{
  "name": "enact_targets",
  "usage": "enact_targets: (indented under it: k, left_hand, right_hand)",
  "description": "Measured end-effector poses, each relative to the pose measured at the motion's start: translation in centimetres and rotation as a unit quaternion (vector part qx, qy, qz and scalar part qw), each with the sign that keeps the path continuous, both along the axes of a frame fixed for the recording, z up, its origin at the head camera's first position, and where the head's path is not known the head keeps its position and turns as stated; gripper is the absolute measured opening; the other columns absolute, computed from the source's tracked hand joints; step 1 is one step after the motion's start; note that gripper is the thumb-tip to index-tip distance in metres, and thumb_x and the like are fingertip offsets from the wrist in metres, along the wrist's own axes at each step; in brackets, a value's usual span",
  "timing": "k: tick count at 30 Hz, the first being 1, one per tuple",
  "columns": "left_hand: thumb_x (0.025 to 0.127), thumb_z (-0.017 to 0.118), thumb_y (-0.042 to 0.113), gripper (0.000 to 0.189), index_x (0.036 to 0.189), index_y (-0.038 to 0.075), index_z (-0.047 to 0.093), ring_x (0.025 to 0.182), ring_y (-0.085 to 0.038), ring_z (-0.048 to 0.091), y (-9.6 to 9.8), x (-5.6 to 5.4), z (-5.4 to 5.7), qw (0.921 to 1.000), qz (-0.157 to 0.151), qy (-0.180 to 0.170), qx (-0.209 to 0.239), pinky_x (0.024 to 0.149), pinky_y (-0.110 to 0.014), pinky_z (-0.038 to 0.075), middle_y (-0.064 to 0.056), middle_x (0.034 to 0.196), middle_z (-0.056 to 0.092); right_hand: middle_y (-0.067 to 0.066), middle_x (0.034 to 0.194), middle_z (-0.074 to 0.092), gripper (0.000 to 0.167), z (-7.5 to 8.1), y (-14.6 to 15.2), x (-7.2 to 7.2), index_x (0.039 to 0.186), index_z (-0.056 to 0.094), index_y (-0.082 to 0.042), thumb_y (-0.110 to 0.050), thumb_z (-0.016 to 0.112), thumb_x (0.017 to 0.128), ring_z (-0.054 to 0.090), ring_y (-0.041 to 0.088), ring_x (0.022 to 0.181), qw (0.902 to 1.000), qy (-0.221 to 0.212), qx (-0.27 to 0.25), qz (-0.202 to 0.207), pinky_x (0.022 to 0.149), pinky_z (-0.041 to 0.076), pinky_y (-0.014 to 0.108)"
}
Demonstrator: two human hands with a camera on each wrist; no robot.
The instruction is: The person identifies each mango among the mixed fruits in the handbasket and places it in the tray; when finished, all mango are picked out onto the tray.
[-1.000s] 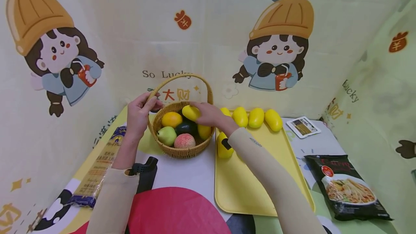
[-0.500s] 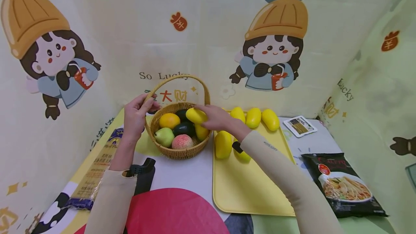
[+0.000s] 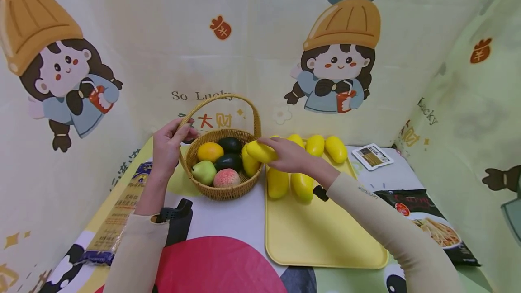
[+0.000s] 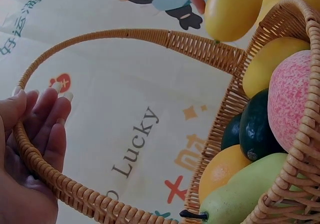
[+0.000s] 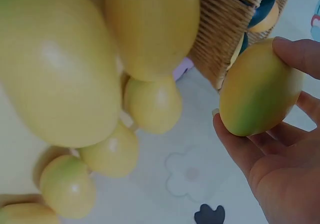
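My left hand (image 3: pixel 166 148) holds the arched handle (image 4: pixel 127 33) of a wicker basket (image 3: pixel 228 193) at its left side, the handle lying between thumb and fingers. In the basket are an orange (image 3: pixel 210 152), a green pear (image 3: pixel 204 173), a pink peach (image 3: pixel 226 178), two dark green, avocado-like fruits (image 3: pixel 229 162) and a yellow mango (image 3: pixel 250 164). My right hand (image 3: pixel 291 157) grips another mango (image 5: pixel 260 92) between thumb and fingers, above the basket's right rim. Several mangoes (image 3: pixel 302 187) lie on the yellow tray (image 3: pixel 317 243) under and behind this hand.
Right of the tray lie a small white pack (image 3: pixel 372 156) and a black noodle bag (image 3: pixel 431 225), partly covered by my right sleeve. A long pasta packet (image 3: pixel 118 220) lies left of my left forearm. Printed cloth walls (image 3: pixel 260 58) stand close behind and at the sides.
My right hand has carried the mango rightward, from over the fruit in the basket to its right rim beside the tray. The left hand stays on the handle.
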State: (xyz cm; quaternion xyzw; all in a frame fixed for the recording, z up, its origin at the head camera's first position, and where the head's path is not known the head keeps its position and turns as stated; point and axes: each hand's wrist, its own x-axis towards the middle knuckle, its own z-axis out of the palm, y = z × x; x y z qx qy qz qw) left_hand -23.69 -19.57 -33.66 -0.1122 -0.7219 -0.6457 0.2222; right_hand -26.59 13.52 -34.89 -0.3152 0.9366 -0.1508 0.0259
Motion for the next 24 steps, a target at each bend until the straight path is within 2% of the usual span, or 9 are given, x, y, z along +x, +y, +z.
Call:
enact_targets:
  k: [6,11,17,24]
  left_hand:
    - [0.101,0.058,0.030,0.030,0.114,0.006,0.069,0.079,-0.008,0.072,0.1,-0.1,-0.1,1.0000,-0.002,0.004,0.003,0.079,-0.020,0.058,0.008,0.083,0.071]
    - [0.101,0.058,0.031,0.030,0.114,0.006,0.069,0.079,-0.007,0.072,0.3,-0.1,-0.1,1.0000,0.003,0.006,-0.004,0.080,-0.022,0.058,0.009,0.083,0.071]
    - [0.101,0.057,0.032,0.032,0.116,0.007,0.069,0.081,-0.008,0.072,0.1,-0.2,-0.1,0.9999,0.009,0.003,-0.013,0.079,-0.018,0.057,0.008,0.084,0.071]
    - [0.100,0.058,0.032,0.034,0.118,0.005,0.068,0.082,-0.008,0.072,-0.1,-0.2,-0.1,0.9999,0.010,0.000,-0.009,0.079,-0.017,0.056,0.008,0.084,0.071]
  right_hand:
    - [0.007,0.153,0.046,0.072,-0.7,3.0,1.0,0.153,0.037,-0.025,-0.021,0.069,0.089,0.051,0.030,0.135,0.9998,0.002,-0.010,-0.015,0.108,0.046,0.050]
    - [0.006,0.152,0.047,0.072,-1.5,5.6,1.6,0.153,0.038,-0.025,-0.022,0.070,0.088,0.051,0.030,0.134,0.9986,0.000,-0.019,-0.049,0.107,0.047,0.050]
    - [0.007,0.152,0.047,0.072,-2.6,8.6,2.5,0.153,0.038,-0.026,-0.023,0.068,0.088,0.051,0.030,0.133,0.9935,-0.010,-0.049,-0.102,0.109,0.044,0.053]
    - [0.014,0.150,0.048,0.074,-4.0,11.9,3.6,0.153,0.038,-0.019,-0.024,0.072,0.087,0.050,0.034,0.134,0.9878,0.016,-0.069,-0.139,0.109,0.042,0.056]
